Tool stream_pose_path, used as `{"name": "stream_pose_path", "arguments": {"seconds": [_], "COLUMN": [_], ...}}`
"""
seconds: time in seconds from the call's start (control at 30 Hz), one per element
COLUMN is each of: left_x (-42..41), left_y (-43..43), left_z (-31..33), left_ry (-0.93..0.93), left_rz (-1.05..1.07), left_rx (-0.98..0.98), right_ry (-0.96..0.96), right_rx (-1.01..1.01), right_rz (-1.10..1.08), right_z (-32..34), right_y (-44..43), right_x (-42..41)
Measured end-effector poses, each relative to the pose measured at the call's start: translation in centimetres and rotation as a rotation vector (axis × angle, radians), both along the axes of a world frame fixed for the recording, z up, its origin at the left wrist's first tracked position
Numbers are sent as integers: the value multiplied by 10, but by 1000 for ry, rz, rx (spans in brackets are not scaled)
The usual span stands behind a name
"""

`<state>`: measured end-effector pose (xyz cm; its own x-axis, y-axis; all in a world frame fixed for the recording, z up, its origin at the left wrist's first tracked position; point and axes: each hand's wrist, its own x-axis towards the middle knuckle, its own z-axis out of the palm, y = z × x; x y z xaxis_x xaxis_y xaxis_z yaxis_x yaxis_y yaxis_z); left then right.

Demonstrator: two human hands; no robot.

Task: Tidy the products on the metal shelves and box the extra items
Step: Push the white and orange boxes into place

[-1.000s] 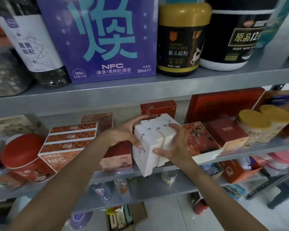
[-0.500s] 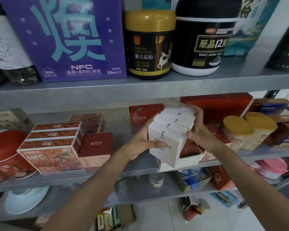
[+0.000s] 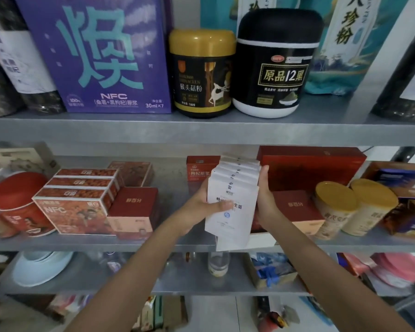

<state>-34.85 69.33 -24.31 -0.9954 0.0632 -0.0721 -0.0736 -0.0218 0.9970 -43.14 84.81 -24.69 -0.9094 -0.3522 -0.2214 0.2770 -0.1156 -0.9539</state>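
- White boxes point(image 3: 233, 200): a row of them held in the air at the front of the middle shelf point(image 3: 82, 243), between the two dark red boxes, left point(image 3: 134, 207) and right point(image 3: 295, 207).
- A second ago the row lay tilted and low at the shelf lip. Now it is higher, with the front face square to the camera and the row running back toward the small red carton point(image 3: 198, 168).
- Lower edge of the front box hangs below the shelf lip.
- Left hand point(image 3: 199, 207): grips the left side, thumb curled across the printed front face.
- Right hand point(image 3: 265, 195): clasps the right side, thumb pointing up along the edge; half a second ago its fingers were hooked over the top. Fingers now hidden behind the row.
- Yellow-lidded tubs point(image 3: 352, 207) stand to the right, apart from the hands.
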Motion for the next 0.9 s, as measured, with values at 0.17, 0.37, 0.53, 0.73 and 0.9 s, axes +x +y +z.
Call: {"name": "stream_pose_path", "arguments": {"seconds": [0.17,0.37,0.53,0.73,0.9], "left_x": [27,32,11,-13,-11], "left_y": [-44,-85,-95,-84,-76], "left_z": [32,23,14,5,-6], "left_ry": [-45,-333,-511,-340,-145], "left_rz": [26,192,335,411,422], "left_rx": [-107,-293,-303,-709,-969], "right_ry": [-114,-308,-461,-546,-529], "right_rx": [-45,52,29,35,-61], "right_rz": [239,223,214,97,37], "right_z": [11,-7,-12,-33,-45], "right_y": [-48,-97,-115,-121,-122], "right_x": [7,16,17,17,22]}}
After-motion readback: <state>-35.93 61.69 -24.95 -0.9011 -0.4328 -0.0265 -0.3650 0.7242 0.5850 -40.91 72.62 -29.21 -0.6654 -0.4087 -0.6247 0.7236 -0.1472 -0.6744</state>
